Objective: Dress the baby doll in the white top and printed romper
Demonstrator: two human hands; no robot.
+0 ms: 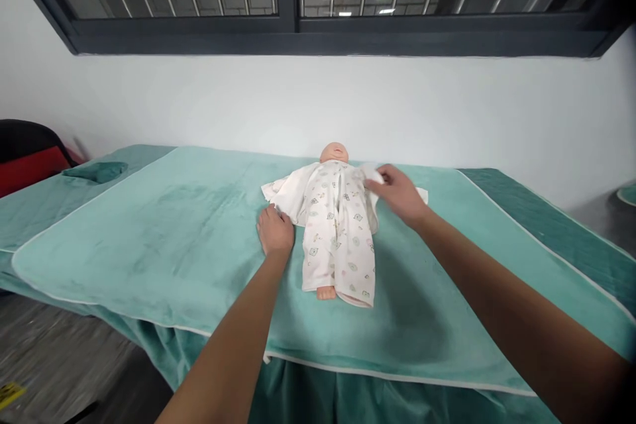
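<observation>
A baby doll (pixel 334 152) lies face up on a teal blanket (pixel 163 225), dressed in a white printed romper (pixel 340 232). One bare foot (pixel 326 292) sticks out of the left leg. My left hand (pixel 275 230) rests curled on the blanket and pinches the edge of the romper's spread left sleeve (pixel 288 193). My right hand (pixel 397 195) is closed on the white cloth at the doll's other shoulder, fingers pinching the fabric.
The blanket with white piping covers a table draped in darker green (pixel 546 212). A folded green cloth (pixel 97 171) lies at the far left. A red and black chair (pixel 27 156) stands beyond the left end. A white wall runs behind.
</observation>
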